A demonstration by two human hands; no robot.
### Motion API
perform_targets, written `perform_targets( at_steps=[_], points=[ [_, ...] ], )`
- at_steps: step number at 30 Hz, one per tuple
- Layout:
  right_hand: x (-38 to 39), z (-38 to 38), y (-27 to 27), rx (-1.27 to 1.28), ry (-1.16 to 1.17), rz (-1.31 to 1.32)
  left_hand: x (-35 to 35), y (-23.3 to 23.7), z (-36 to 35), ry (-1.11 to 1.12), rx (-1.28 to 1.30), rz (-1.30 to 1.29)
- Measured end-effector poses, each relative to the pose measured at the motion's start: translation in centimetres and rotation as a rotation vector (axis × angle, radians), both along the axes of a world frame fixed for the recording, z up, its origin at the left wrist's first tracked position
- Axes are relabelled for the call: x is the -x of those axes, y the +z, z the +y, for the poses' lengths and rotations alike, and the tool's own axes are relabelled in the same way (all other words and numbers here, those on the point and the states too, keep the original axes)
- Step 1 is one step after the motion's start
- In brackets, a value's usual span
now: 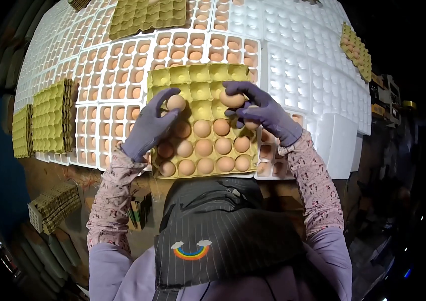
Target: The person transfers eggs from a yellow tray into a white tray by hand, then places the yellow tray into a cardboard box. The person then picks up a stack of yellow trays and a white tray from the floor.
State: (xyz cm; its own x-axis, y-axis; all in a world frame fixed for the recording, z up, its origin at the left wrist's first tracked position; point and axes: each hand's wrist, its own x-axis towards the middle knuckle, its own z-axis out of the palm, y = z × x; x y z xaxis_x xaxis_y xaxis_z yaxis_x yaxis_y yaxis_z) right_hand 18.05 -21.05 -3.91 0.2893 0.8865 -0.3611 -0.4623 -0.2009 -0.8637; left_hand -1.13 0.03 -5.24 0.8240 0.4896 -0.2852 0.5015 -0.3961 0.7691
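Note:
A yellow pulp egg tray (202,91) lies before me, its near rows filled with brown eggs (204,147) and its far cups bare. My left hand (148,129), in a purple glove, is closed around a brown egg (175,103) over the tray's left side. On the right side, my gloved right hand (276,116) grips another egg (232,99) between thumb and fingers. A second egg (251,122) shows beneath those fingers, partly hidden by them.
White foam trays (119,75) holding many eggs spread under and beyond the yellow tray. Bare foam trays (293,70) cover the right side. Stacked pulp trays stand at left (49,118), at the back (147,17) and far right (356,52).

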Motion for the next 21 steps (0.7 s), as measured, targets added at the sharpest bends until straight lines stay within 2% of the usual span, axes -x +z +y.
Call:
perform_targets(
  at_steps=[2,3,4,5,6,7,8,10,12,14,15,16,17,18,20,21],
  points=[
    [1.4,-0.3,-2.1,-0.030,0.132,-0.834,0.4,0.3,-0.8,-0.166,0.077,-0.257],
    [2.7,-0.3,-1.6,0.184,0.270,-1.227,0.1,1.4,-2.1,-0.245,-0.055,-0.100],
    [4.1,0.0,-2.2,0.318,0.393,-1.574,-0.2,0.6,-3.3,-0.365,-0.413,-0.139],
    [5.2,0.2,-3.4,0.405,0.376,-1.691,-0.6,0.7,-4.5,-0.427,-0.590,-0.024],
    [5.3,0.2,-3.7,0.408,0.359,-1.604,-1.0,0.6,-5.7,-0.489,-0.767,0.082],
    [5.0,-0.2,-5.1,0.346,0.336,-1.747,-1.0,-0.3,-6.1,-0.489,-0.770,0.029],
    [4.7,-0.1,-3.5,0.422,0.409,-1.612,-1.1,-1.8,-6.1,-0.465,-0.728,0.032],
    [4.5,-3.2,-3.8,0.255,0.128,-1.462,-1.6,-0.3,-5.8,-0.486,-0.730,-0.006],
    [3.8,-7.6,-0.8,0.228,-0.124,-0.988,-2.0,0.7,-5.8,-0.434,-0.659,0.104],
    [1.5,-14.6,0.3,0.234,-0.319,-0.629,-2.9,1.8,-6.7,-0.311,-0.164,-0.022],
    [-0.1,-19.1,0.0,0.060,-0.469,-0.351,-3.8,2.5,-8.4,-0.278,0.021,-0.046],
    [-1.2,-23.7,-0.2,0.042,-0.658,-0.376,-4.9,1.9,-10.1,-0.268,0.130,-0.162],
    [-2.3,-27.3,2.9,0.354,-0.788,-0.300,-6.4,1.3,-12.5,-0.270,0.270,-0.235],
    [-4.1,-32.8,0.7,0.168,-0.971,-0.211,-8.0,0.8,-15.3,-0.269,0.411,-0.305],
    [-6.8,-40.6,0.6,0.408,-1.132,-0.291,-10.9,-0.7,-21.7,-0.087,0.942,-0.153],
    [-8.3,-44.4,-0.6,0.401,-1.131,-0.286,-12.8,-2.2,-24.6,-0.113,0.969,-0.142]
  ],
)
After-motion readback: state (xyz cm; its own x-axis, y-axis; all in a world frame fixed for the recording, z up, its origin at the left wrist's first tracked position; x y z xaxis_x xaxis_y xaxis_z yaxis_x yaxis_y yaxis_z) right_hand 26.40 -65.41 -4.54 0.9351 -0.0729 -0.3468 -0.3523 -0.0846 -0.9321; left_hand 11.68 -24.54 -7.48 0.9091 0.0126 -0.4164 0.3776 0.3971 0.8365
